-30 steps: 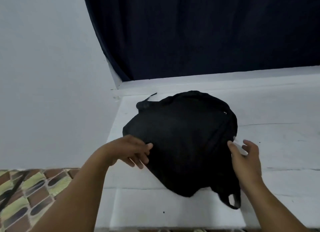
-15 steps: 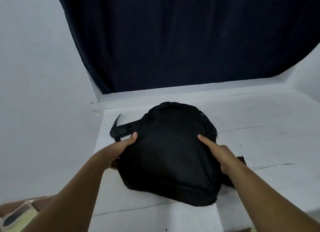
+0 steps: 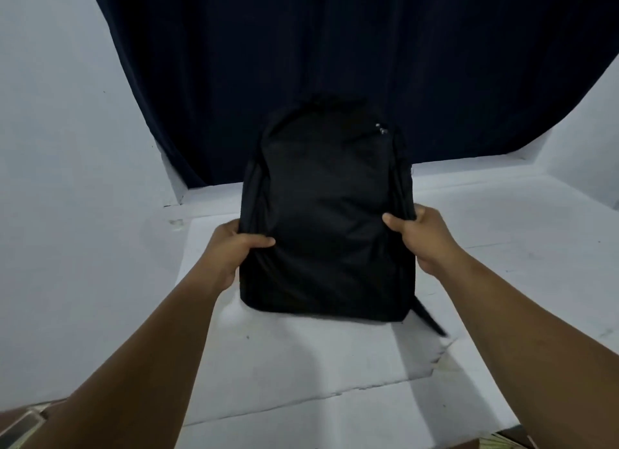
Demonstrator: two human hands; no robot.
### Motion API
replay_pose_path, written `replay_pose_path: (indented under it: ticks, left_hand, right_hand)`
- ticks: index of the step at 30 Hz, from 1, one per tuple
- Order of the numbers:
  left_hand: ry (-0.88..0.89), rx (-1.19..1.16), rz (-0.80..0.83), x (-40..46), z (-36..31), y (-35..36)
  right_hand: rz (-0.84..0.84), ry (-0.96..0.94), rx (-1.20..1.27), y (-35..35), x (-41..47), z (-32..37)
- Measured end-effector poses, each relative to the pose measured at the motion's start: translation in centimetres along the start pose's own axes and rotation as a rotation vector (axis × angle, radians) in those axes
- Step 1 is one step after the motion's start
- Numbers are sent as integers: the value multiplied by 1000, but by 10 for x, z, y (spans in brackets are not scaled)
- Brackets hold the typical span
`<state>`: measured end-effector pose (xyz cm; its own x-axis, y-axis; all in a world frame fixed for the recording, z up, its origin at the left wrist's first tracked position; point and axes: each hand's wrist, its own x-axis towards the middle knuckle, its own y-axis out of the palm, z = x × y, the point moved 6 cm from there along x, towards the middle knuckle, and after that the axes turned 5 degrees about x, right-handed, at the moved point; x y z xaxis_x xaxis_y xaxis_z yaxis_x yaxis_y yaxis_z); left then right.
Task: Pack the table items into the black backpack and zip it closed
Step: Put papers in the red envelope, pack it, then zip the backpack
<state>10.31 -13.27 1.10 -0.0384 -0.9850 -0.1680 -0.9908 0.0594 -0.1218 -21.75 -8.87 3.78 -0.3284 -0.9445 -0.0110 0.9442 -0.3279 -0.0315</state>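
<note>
Left hand (image 3: 239, 247) and right hand (image 3: 418, 234) grip backpack (image 3: 326, 221) sides; bag, flat half second ago, now stands upright on worktop (image 3: 301, 365). Zip pull (image 3: 381, 129) visible near top; whether shut unclear.

Backpack raised from lying flat to standing upright

A second ago the black backpack (image 3: 326, 221) lay slumped flat on the white worktop (image 3: 301, 365), with the left hand (image 3: 234, 247) and right hand (image 3: 418, 231) only touching its edges; now each has a grip on one side, thumbs across the front panel, and the bag stands tall on its base with a strap (image 3: 430, 318) trailing at its lower right.
</note>
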Motion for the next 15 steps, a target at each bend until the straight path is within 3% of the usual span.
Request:
replay_pose_path:
  ticks: [5, 10, 15]
  left_hand:
    - [137, -104, -45, -1, -29, 1]
    - [210, 13, 63, 0, -30, 19]
    - [238, 54, 139, 10, -33, 34]
  right_hand:
    - [-14, -135, -37, -8, 1, 23]
    - [-106, -35, 63, -24, -4, 2]
    - [-28, -8, 2, -23, -3, -2]
